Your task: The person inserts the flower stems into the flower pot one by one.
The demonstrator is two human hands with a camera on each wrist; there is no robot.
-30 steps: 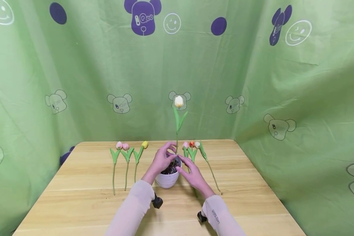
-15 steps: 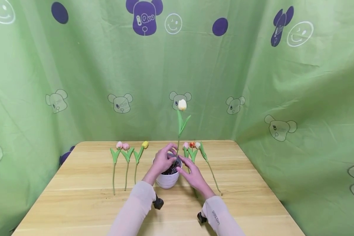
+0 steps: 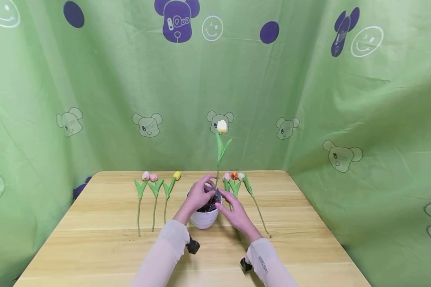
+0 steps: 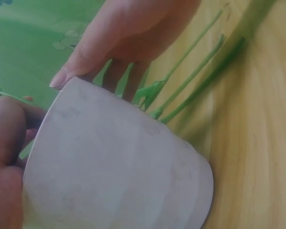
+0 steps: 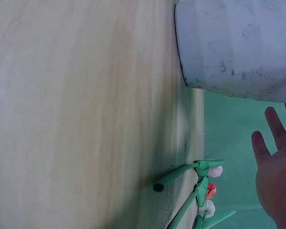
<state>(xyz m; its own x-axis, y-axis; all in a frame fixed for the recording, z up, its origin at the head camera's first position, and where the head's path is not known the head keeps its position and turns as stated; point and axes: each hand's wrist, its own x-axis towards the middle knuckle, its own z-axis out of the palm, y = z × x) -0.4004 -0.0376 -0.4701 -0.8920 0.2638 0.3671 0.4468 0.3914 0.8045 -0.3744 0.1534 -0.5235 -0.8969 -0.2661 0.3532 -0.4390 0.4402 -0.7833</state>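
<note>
A white tulip (image 3: 222,127) with a green stem and leaves stands upright in a white flowerpot (image 3: 203,220), leaning slightly right. Dark soil (image 3: 210,205) shows inside the pot. My left hand (image 3: 198,196) is over the pot's left side, thumb and fingers pinching the stem low down near the soil. Beside the right rim is my right hand (image 3: 235,211), its thumb at the near edge and its fingers spread along the far side. In the left wrist view the right thumb tip lies right at the rim. Outstretched fingers (image 5: 275,126) show below the pot in the right wrist view.
On the wooden table (image 3: 104,255), two pink tulips (image 3: 153,178) and a yellow tulip (image 3: 177,175) lie left of the pot. Pink, red (image 3: 234,175) and white (image 3: 241,176) tulips lie to the right, partly behind my right hand. A green curtain (image 3: 179,87) surrounds the table.
The white tulip has tilted a little to the right and its head sits slightly lower than a second ago. Both hands have stayed nearly in place at the pot.
</note>
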